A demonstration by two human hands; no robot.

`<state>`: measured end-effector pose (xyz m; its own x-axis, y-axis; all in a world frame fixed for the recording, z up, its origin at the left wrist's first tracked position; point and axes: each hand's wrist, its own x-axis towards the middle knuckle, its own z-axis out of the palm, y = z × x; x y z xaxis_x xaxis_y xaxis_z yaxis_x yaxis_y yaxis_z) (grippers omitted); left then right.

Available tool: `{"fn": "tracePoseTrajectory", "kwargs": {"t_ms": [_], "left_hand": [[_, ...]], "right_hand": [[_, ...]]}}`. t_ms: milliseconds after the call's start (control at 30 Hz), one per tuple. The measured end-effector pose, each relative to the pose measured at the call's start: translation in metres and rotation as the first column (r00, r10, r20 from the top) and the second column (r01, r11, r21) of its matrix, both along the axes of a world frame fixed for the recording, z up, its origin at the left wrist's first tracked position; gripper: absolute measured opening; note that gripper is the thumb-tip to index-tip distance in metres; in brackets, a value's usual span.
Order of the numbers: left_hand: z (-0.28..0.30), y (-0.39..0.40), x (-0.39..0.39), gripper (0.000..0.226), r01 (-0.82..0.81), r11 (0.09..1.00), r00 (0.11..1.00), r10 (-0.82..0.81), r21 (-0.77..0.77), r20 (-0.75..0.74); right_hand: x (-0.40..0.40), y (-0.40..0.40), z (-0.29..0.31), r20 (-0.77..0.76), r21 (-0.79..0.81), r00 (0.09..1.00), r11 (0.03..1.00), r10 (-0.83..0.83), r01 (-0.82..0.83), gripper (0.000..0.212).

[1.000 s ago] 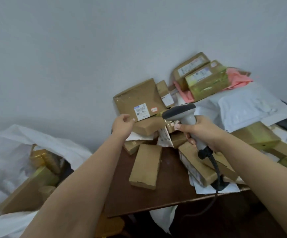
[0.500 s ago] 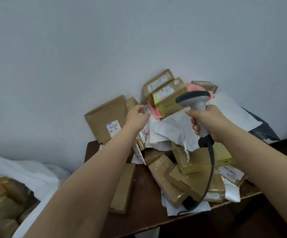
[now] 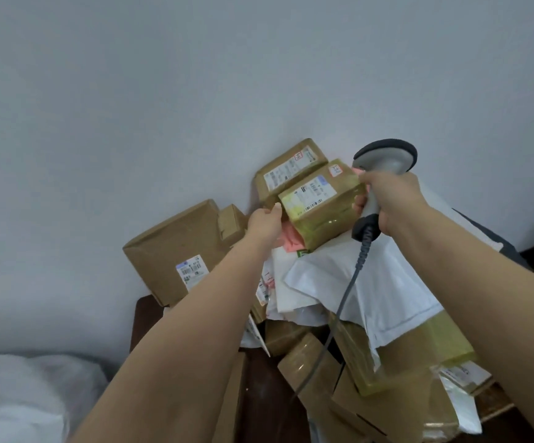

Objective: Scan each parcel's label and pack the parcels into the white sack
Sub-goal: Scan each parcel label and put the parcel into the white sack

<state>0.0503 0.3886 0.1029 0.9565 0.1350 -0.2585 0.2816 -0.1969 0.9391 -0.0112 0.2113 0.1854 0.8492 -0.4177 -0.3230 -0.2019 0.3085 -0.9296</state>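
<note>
Cut off at the lower left: white sack, only a crumpled, blurred plastic fold showing, well apart from the parcel pile. Hidden mostly under parcels: dark wooden table, bare only at its left corner and along a front strip. Fingertips of the left hand out of sight behind the tape-wrapped parcel; thumb pressed at that parcel's left corner, fingers curled toward it, so apparently gripping it, though the hold itself cannot be made out. Right hand wrapped firmly round the grey handle of the barcode scanner, dark-rimmed head above the fist, coiled cable hanging down across the pile. Tape-wrapped parcel a boxy brown carton, glossy yellowish film over it, white label on top with a barcode; print too small to read, a small pinkish sticker with handwriting illegible. Just behind, touching it, a second brown carton with a long white label, likewise unreadable. Left of the forearm, a large flat kraft parcel leaning on the wall, small label with blue patch. Beneath, pink mailer, soft white poly mailers, more taped cartons.
</note>
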Motion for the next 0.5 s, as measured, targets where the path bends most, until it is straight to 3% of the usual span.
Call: {"fn": "tracePoseTrajectory", "kwargs": {"t_ms": [133,233,333,500], "left_hand": [[-0.005,-0.005,0.010,0.044,0.019,0.998,0.998,-0.023,-0.053,-0.065],[-0.003,-0.009,0.002,0.032,0.099,0.992,0.989,-0.106,-0.077,-0.104],[0.004,-0.015,-0.010,0.023,0.119,0.985,0.988,-0.130,-0.123,-0.083],[0.016,-0.012,-0.044,0.032,0.066,0.969,0.997,-0.072,-0.237,-0.017]], "right_hand": [[0.007,0.001,-0.006,0.007,-0.061,0.996,0.995,-0.084,0.085,0.013],[0.005,-0.001,-0.007,-0.004,-0.091,0.998,0.994,-0.065,0.064,0.019],[-0.002,0.003,-0.007,0.006,-0.005,1.000,1.000,-0.004,0.004,0.018],[-0.032,0.005,0.000,0.079,0.003,0.997,1.000,-0.001,0.001,0.025]]}}
